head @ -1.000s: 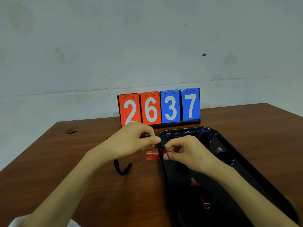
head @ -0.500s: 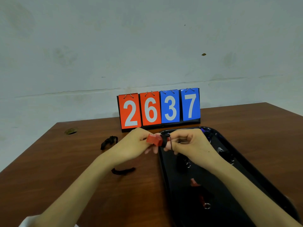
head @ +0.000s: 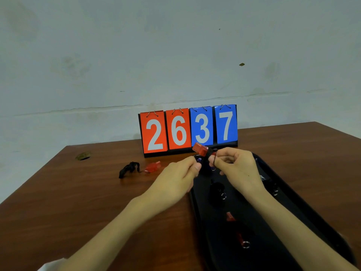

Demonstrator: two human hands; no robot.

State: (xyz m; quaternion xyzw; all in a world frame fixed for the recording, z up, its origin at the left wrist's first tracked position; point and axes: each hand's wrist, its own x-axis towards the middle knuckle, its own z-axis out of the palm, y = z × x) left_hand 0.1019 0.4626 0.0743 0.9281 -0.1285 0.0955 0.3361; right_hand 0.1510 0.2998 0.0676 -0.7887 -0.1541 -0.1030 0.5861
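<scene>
Centre-left: a finished red piece (head: 153,167) with its strap lies on the table (head: 78,202).

Centre: left hand (head: 175,178) pinches, thumb to fingertips, the black cord (head: 214,162) just under the red plastic piece (head: 200,149), which is raised before the scoreboard (head: 187,130). Right hand (head: 238,169), fingers curled, pinches the same cord.

Judgement: keep the cord taut between both pinches and feed the loop slowly. Work over the tray (head: 273,241), lower right.

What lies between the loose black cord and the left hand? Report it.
A small red plastic piece on the table, right beside the black cord, short of the left hand; the head view shows it.
</scene>
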